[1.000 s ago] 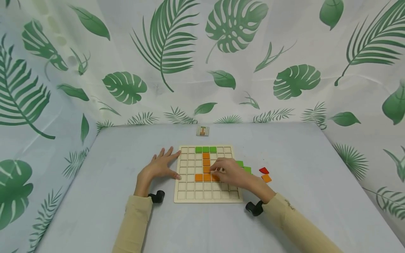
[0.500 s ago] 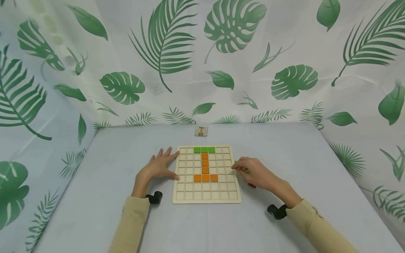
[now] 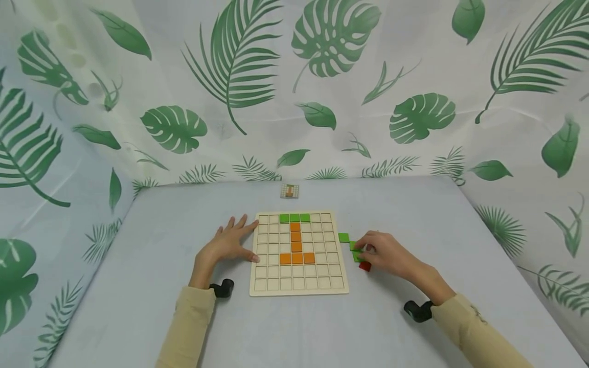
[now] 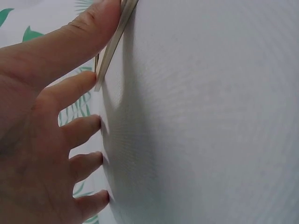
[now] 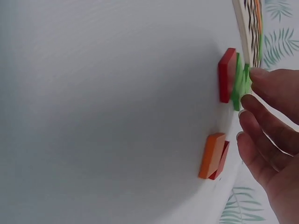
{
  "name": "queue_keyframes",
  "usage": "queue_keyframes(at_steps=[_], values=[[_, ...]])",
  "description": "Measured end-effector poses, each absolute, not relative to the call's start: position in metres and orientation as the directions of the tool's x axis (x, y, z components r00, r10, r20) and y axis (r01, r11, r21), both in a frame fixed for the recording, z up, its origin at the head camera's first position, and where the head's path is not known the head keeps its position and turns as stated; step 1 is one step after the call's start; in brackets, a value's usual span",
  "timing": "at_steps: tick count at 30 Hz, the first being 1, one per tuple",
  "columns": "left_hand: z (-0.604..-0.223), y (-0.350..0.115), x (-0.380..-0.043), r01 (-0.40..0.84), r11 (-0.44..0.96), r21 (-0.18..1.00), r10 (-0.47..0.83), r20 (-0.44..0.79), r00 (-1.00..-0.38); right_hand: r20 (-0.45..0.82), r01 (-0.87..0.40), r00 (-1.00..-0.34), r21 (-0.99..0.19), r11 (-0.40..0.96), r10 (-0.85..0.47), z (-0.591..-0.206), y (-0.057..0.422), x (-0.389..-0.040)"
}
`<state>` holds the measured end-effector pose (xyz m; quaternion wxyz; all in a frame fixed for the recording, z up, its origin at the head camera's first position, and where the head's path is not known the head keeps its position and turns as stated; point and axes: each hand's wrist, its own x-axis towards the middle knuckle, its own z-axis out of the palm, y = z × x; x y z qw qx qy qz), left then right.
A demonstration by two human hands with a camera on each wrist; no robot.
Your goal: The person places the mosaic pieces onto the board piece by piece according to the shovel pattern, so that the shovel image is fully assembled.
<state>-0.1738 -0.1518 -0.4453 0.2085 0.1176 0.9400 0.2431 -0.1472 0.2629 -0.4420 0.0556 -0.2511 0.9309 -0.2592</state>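
Observation:
A wooden grid board (image 3: 299, 283) lies on the table in the head view. Three green tiles (image 3: 294, 218) sit in its far row, with orange tiles (image 3: 296, 236) in a column below that ends in a short crossbar. My left hand (image 3: 225, 245) rests at the board's left edge, fingers spread, thumb on the rim; the left wrist view shows the fingertips on the table. Right of the board, my right hand (image 3: 384, 251) pinches a green tile (image 5: 244, 81) between thumb and index finger, at table level. Beside it lies a red piece (image 5: 227, 75).
Another green tile (image 3: 343, 237) lies by the board's right edge. In the right wrist view, an orange tile (image 5: 212, 155) and a second red piece (image 5: 223, 161) lie near the fingers. A small pattern card (image 3: 289, 191) lies behind the board.
My right hand has left the crossbar's right end, where an orange tile now shows, and moved right to the loose green tiles. My left hand keeps its place at the board.

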Motion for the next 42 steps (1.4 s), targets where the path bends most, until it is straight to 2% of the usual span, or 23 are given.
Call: queue_keyframes(at_steps=[24, 42], values=[[-0.4461, -0.1518, -0.1739, 0.116, 0.856, 0.505, 0.319, -0.338, -0.885, -0.001, -0.414, -0.882, -0.476, 0.776, -0.471, -0.4488, 0.2639, -0.1428], [-0.4484, -0.1518, -0.1749, 0.126, 0.858, 0.497, 0.328, -0.344, -0.88, 0.055, -0.453, -0.869, -0.489, 0.745, -0.492, -0.4478, 0.2729, -0.1414]])
